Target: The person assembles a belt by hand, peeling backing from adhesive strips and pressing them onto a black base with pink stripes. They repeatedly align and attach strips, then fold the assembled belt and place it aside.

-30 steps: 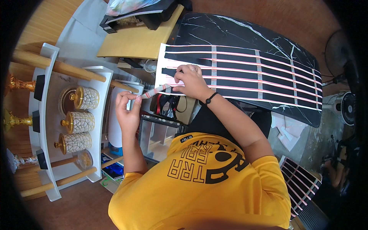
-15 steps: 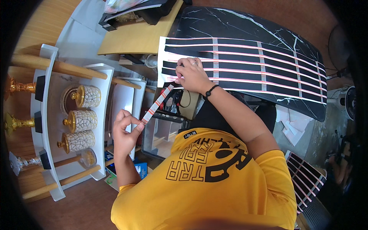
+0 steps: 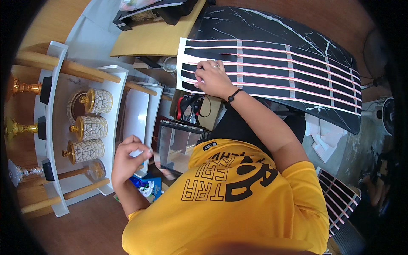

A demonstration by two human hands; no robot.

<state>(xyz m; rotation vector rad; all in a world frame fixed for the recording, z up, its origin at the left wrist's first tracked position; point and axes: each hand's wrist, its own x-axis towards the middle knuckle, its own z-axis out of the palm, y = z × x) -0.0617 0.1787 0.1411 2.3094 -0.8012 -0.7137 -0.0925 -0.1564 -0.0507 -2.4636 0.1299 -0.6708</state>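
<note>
My right hand (image 3: 214, 79) rests on the left end of a long striped sheet (image 3: 272, 80), its fingers curled down with the tips close together. What lies between those tips is hidden. Black bands, thin white-and-red lines and grey cross tapes cover the sheet, and a white margin (image 3: 181, 63) runs along its left end. Away to the lower left, my left hand (image 3: 128, 160) is curled and slightly blurred, thumb near the index finger. Beside its fingertips a thin pale strip (image 3: 167, 172) with reddish marks hangs down, smeared; whether the fingers still grip it is unclear.
Beneath the sheet is a black marble-patterned table (image 3: 263, 25). A white shelf (image 3: 112, 114) with gold-lidded jars (image 3: 91, 127) stands at left. Below the table's left end sit a clear-sided box (image 3: 176, 146) and red-and-black items (image 3: 187, 108). Another striped sheet (image 3: 338, 199) lies lower right.
My left hand has moved down and left, and the strip has dropped lower with it. My right hand stays at the sheet's end. A loose black band there now lies flatter.
</note>
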